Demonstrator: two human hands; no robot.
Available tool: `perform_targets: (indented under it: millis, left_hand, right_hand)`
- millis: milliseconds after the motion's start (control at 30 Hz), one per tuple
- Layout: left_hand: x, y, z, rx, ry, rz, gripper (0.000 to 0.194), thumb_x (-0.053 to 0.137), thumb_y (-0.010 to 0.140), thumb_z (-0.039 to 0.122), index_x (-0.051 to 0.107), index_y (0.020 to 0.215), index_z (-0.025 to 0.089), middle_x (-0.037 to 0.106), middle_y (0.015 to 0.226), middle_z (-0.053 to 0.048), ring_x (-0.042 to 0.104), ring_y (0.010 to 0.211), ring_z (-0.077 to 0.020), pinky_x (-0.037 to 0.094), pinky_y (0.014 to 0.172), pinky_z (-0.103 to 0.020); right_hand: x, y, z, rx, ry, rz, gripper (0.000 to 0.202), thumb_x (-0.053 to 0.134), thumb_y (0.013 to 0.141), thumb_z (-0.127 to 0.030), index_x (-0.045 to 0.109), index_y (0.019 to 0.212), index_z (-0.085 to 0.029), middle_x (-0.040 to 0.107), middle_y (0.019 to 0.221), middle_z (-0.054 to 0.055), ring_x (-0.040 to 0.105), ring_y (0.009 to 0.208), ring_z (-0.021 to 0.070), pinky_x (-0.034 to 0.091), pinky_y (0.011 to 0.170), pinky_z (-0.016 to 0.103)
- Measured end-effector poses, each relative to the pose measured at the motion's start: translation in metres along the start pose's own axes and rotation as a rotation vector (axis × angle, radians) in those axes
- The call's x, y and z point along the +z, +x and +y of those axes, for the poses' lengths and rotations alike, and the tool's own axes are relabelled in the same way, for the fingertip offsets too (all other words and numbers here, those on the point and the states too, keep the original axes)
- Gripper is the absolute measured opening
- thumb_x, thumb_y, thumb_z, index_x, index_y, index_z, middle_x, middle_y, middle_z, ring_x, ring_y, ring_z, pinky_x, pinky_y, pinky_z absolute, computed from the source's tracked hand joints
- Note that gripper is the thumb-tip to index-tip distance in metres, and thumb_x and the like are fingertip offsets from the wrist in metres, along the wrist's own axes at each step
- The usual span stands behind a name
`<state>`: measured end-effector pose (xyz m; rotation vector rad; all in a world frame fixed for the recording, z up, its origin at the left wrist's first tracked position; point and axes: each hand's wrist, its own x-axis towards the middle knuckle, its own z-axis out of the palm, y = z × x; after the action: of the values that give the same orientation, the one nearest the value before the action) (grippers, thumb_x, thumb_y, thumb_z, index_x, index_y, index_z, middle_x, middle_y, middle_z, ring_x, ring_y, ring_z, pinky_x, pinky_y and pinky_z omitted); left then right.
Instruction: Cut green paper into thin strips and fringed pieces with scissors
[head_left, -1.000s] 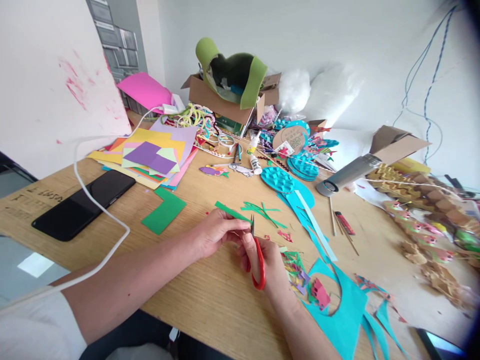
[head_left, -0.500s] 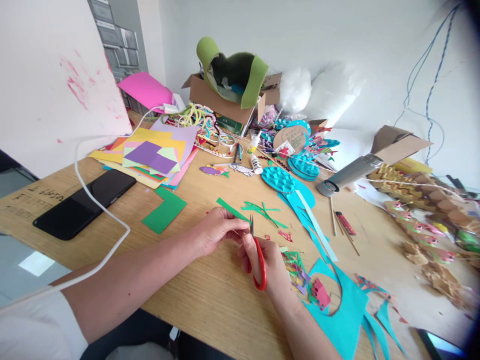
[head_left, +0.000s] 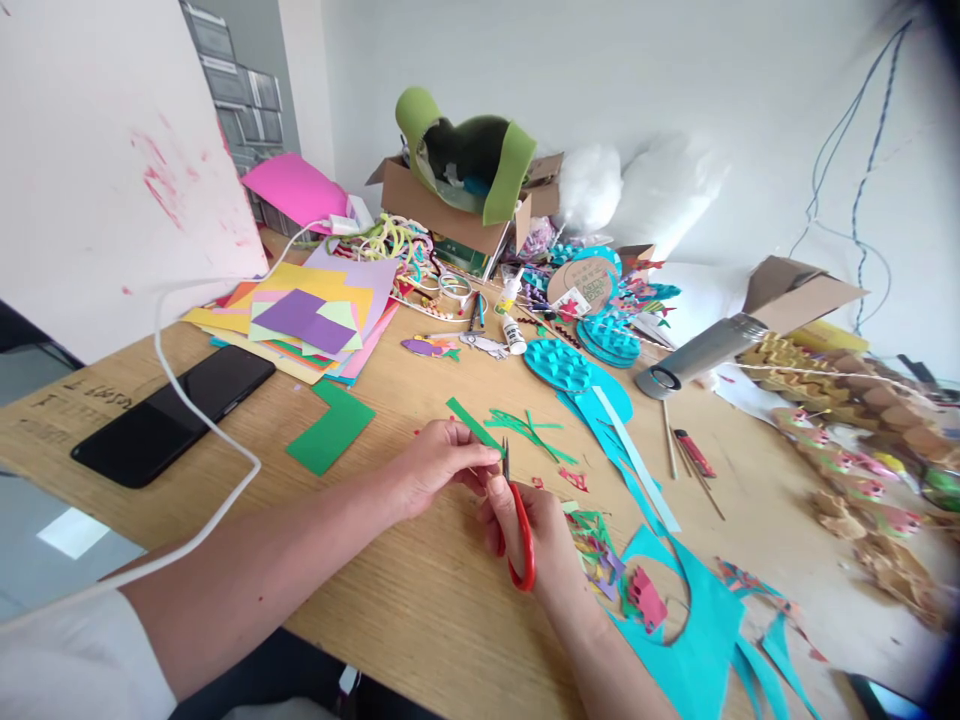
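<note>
Between thumb and fingers, my left hand (head_left: 446, 462) pinches a narrow green paper strip (head_left: 471, 422) that points up and to the left. My right hand (head_left: 534, 525) grips red-handled scissors (head_left: 527, 560), their dark blades upright at the strip's near end. Whether the blades touch the paper I cannot tell. Just beyond lie thin green paper strips (head_left: 529, 432) and small red scraps (head_left: 573, 480). An L-shaped green paper piece (head_left: 330, 430) lies flat to the left of my left hand.
A black phone (head_left: 176, 410) and a white cable (head_left: 217, 425) are at left, near stacked coloured paper (head_left: 304, 320). Blue felt sheets (head_left: 682, 640) and paper scraps lie at right. A metal flask (head_left: 701, 355), glue bottles (head_left: 513, 335) and a cardboard box (head_left: 442, 212) stand farther back.
The view has shifted slightly. Both hands keep nearly the same pose, and the green strip now shows a little shorter beyond my left fingers.
</note>
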<state>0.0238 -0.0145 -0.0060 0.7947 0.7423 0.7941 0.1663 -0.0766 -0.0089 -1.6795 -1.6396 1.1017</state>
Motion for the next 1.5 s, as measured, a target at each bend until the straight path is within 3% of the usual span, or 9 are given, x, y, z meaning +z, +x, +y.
perform_targets:
  millis: [800,1500]
  left_hand:
    - [0.0012,-0.0009,0.0019,0.03,0.049,0.007,0.021,0.074,0.058,0.027,0.061,0.062,0.012,0.061,0.06,-0.002,0.056,0.057,-0.011,0.046,0.061,-0.027]
    - [-0.0004,0.0001,0.0007,0.036,0.066,-0.009,0.02,0.072,0.059,0.027,0.061,0.064,0.012,0.062,0.062,-0.002,0.057,0.058,-0.0115,0.045,0.062,-0.027]
  right_hand:
    - [-0.0023,-0.0018,-0.0012,-0.037,0.005,-0.025,0.055,0.045,0.087,-0.062,0.066,0.073,-0.012,0.054,0.047,0.0,0.046,0.041,0.0106,0.032,0.04,0.021]
    - [-0.0031,-0.0044,-0.0028,-0.058,-0.044,-0.021,0.044,0.045,0.092,-0.049,0.064,0.074,-0.014,0.057,0.05,0.0,0.049,0.042,0.0102,0.034,0.043,0.02]
